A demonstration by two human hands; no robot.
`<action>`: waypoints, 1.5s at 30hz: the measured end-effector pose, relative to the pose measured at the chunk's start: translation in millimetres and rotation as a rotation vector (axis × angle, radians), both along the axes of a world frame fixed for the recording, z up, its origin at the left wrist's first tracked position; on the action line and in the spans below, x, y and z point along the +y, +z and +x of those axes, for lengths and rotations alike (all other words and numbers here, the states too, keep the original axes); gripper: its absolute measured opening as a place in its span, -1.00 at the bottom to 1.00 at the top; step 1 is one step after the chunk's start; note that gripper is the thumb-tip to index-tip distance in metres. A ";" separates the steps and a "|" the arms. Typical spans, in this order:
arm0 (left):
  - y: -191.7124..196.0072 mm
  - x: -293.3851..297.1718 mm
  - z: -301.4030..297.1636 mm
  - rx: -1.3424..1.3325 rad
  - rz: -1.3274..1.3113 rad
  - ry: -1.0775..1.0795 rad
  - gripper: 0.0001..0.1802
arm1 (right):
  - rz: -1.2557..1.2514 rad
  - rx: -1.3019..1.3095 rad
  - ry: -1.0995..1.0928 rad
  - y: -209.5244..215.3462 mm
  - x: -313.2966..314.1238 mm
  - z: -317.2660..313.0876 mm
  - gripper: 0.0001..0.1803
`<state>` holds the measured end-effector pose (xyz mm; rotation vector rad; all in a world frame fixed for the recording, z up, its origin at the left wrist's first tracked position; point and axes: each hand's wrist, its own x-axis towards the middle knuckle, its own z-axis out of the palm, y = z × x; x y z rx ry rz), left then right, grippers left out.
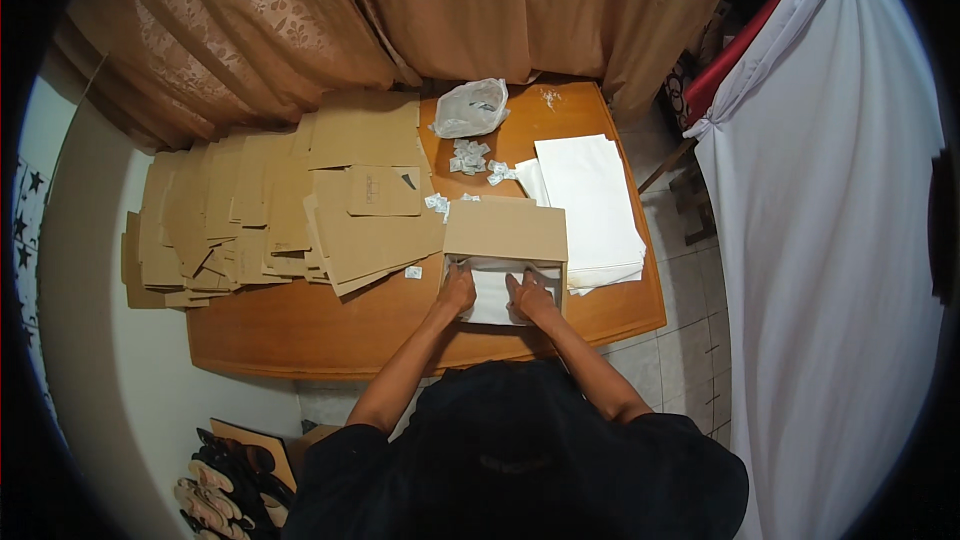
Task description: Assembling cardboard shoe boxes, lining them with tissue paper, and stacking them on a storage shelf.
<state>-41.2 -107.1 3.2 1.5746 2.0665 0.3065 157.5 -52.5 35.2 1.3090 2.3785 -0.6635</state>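
Observation:
An open cardboard box [505, 230] stands near the table's front edge, its lid raised at the far side. White paper [490, 292] lines the inside. My left hand [458, 289] is at the box's left wall, fingers closed around the paper's edge; its fingertips are partly hidden. Inside on the right, my right hand [532, 298] rests on the paper with its fingers apart. To the right of the box lies a stack of white paper sheets [592, 210]. Small white packets [468, 157] lie loose beyond the box, and a single packet [413, 272] is to its left.
Many flat cardboard pieces [260, 200] cover the left of the wooden table [300, 340]. A translucent plastic bag [470, 110] stands at the back. Brown curtains [460, 10] hang behind, a white cloth [820, 240] at the right. Shoes [225, 485] are at lower left.

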 end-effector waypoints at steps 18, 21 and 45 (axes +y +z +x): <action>134.1 -26.9 -25.2 -0.133 0.079 0.253 -0.59 | 0.439 0.470 -0.302 105.5 6.8 43.9 -0.81; 91.3 -45.6 -42.7 -0.049 0.150 0.366 -0.67 | 0.386 0.263 -0.539 111.3 2.9 55.2 -0.77; 69.0 -218.7 -90.3 -0.050 0.288 0.731 -0.77 | 0.057 0.751 -0.126 45.4 -27.8 -66.0 -0.48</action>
